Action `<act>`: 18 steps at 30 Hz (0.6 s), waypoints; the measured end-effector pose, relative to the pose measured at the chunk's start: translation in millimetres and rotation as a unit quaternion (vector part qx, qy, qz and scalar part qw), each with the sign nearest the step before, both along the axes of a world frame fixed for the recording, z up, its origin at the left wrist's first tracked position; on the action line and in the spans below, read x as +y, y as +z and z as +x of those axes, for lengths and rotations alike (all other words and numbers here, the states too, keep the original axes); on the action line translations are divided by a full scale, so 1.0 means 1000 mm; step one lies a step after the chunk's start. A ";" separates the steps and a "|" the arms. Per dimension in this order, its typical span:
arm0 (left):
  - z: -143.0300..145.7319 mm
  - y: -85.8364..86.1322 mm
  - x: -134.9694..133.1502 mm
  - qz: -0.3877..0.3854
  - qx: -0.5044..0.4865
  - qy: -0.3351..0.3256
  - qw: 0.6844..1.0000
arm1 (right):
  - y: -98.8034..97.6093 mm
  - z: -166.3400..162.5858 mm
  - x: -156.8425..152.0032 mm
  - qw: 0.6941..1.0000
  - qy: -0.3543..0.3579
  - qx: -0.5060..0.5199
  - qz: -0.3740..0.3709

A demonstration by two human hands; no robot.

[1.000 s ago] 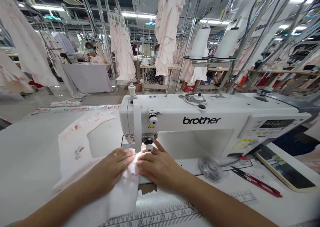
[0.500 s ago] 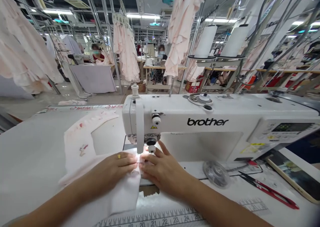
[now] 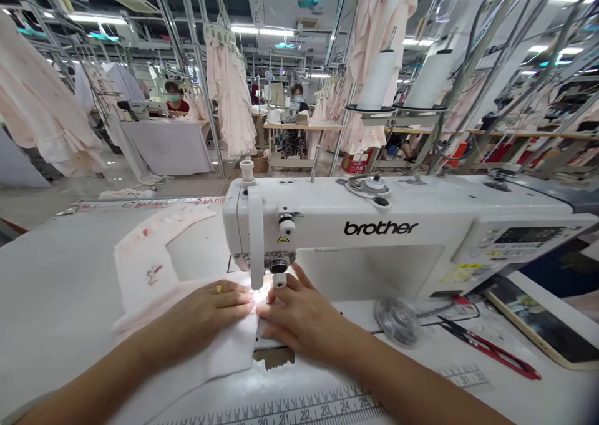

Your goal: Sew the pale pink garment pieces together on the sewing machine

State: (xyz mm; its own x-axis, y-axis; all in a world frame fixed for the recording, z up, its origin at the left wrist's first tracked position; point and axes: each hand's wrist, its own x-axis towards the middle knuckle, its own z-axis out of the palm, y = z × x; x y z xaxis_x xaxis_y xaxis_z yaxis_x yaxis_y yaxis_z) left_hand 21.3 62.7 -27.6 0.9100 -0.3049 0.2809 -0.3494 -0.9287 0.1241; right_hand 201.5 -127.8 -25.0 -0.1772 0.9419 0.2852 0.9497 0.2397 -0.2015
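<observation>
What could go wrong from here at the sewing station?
1. The bare left hand and right hand have fingertips close under the lit head of the white "brother" sewing machine; a slip might catch a finger.
2. The pale pink cloth with reddish marks curves away to the left, so uneven hand pressure could pucker or skew it.
3. The red-handled, dark-bladed snips lie beside the right forearm, which might knock them.

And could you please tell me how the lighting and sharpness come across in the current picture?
Head view: glow under the sewing machine washes out the pale fabric between left hand and right hand; head view: right forearm looks soft-edged; head view: fluorescent light glares overhead, and the smartphone seems stretched, probably by wide-angle distortion.
</observation>
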 end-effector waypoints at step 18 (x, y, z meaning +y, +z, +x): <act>0.015 0.000 0.009 -0.018 0.061 0.127 0.990 | -0.008 0.010 0.003 0.997 -0.035 0.056 0.041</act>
